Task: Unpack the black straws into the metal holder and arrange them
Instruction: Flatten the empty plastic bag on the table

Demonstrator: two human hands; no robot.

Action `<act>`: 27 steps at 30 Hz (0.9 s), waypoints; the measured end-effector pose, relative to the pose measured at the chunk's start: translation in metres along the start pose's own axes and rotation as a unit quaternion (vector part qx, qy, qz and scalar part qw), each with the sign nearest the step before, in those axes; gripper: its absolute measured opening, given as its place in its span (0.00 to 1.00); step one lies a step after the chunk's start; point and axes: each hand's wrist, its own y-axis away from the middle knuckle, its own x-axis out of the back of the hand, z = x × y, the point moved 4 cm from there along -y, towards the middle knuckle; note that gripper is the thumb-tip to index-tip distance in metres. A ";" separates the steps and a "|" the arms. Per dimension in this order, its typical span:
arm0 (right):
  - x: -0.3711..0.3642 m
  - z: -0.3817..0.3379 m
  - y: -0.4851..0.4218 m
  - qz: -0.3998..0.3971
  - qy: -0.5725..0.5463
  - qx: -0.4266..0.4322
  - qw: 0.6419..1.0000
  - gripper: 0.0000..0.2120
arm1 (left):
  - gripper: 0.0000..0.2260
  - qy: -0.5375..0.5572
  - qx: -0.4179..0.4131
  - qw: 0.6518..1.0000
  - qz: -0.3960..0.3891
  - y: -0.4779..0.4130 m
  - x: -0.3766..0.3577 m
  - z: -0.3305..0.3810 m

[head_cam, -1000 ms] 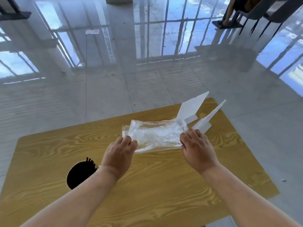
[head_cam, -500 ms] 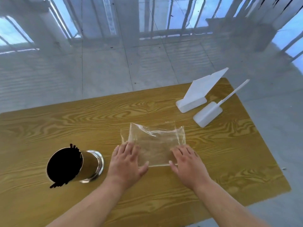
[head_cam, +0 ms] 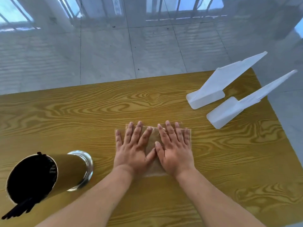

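Observation:
The shiny metal holder (head_cam: 72,169) stands at the table's left, and the black straws (head_cam: 31,182) fill its mouth, a few tips sticking out at the lower left. An empty clear plastic bag (head_cam: 151,148) lies flat on the wooden table (head_cam: 82,115) in the middle. My left hand (head_cam: 133,148) and my right hand (head_cam: 174,149) rest palm-down side by side on the bag, fingers spread and flat. Neither hand grips anything.
Two white plastic stands (head_cam: 211,94) (head_cam: 229,110) with long pointed blades sit at the table's far right, near its edge. Glossy grey floor tiles (head_cam: 147,46) lie beyond the table's far edge.
The bag came down from the air onto the table and was folded smaller. Both hands went from holding its ends to pressing flat on it, close together.

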 end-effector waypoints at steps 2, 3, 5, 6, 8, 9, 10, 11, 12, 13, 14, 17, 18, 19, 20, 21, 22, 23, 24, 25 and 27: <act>-0.005 0.001 -0.002 0.030 -0.011 0.006 0.999 0.32 | 0.33 0.000 -0.008 1.000 0.029 -0.001 -0.004 0.000; -0.006 0.001 -0.003 0.040 -0.009 0.008 0.999 0.32 | 0.33 -0.002 -0.013 0.999 0.037 -0.001 -0.005 0.000; -0.006 0.000 -0.004 0.046 0.001 0.011 0.999 0.31 | 0.33 -0.008 -0.015 0.999 0.036 -0.001 -0.004 0.000; -0.006 0.000 -0.004 0.044 0.004 0.011 0.999 0.31 | 0.33 -0.011 -0.013 0.999 0.034 -0.002 -0.004 0.000; -0.006 0.001 -0.005 0.035 0.006 0.007 0.999 0.31 | 0.32 -0.015 -0.010 0.999 0.027 -0.002 -0.003 0.001; -0.006 0.001 -0.005 0.031 0.007 0.004 0.999 0.31 | 0.32 -0.015 -0.010 1.000 0.024 -0.002 -0.002 0.001; -0.006 0.000 -0.006 0.027 0.010 0.003 1.000 0.31 | 0.32 -0.016 -0.009 1.000 0.022 -0.003 -0.001 0.001; -0.006 0.000 -0.006 0.022 0.014 0.003 1.000 0.31 | 0.32 -0.018 -0.010 1.000 0.020 -0.003 -0.001 0.002; -0.007 0.000 -0.007 0.014 0.017 0.002 1.000 0.31 | 0.33 -0.020 -0.010 1.000 0.017 -0.003 0.000 0.002; -0.008 0.000 -0.007 0.008 0.020 0.001 1.000 0.31 | 0.33 -0.023 -0.009 1.000 0.014 -0.003 0.000 0.002; -0.009 0.000 -0.007 0.004 0.023 0.002 1.000 0.31 | 0.33 -0.026 -0.009 1.000 0.014 -0.002 0.000 0.002; -0.010 -0.001 -0.007 -0.001 0.029 0.001 1.000 0.31 | 0.33 -0.035 -0.010 0.999 0.014 -0.001 -0.001 0.002; -0.010 -0.001 -0.007 -0.003 0.032 0.001 0.999 0.31 | 0.33 -0.037 -0.011 0.999 0.015 -0.001 -0.001 0.001; -0.010 -0.001 -0.007 -0.005 0.037 0.001 0.999 0.31 | 0.33 -0.039 -0.012 0.999 0.017 -0.001 -0.001 0.002; -0.010 -0.001 -0.007 -0.007 0.041 0.001 0.999 0.32 | 0.32 -0.040 -0.013 0.999 0.019 -0.001 0.000 0.002; -0.010 -0.001 -0.006 -0.007 0.044 0.002 0.999 0.32 | 0.32 -0.042 -0.014 0.999 0.020 -0.001 0.000 0.002; -0.010 -0.001 -0.006 -0.008 0.044 0.003 0.999 0.32 | 0.32 -0.043 -0.015 0.999 0.023 -0.001 0.000 0.002; -0.010 -0.001 -0.006 -0.010 0.044 0.003 0.999 0.32 | 0.32 -0.043 -0.015 0.999 0.024 -0.001 0.000 0.002; -0.011 -0.001 -0.006 -0.012 0.043 0.002 0.999 0.32 | 0.32 -0.043 -0.016 0.999 0.025 -0.002 0.000 0.002; -0.011 -0.001 -0.006 -0.014 0.043 0.002 0.999 0.32 | 0.32 -0.043 -0.016 0.999 0.025 -0.002 0.000 0.002; -0.011 0.000 -0.006 -0.016 0.044 0.000 0.999 0.32 | 0.32 -0.042 -0.017 0.999 0.027 -0.002 -0.001 0.002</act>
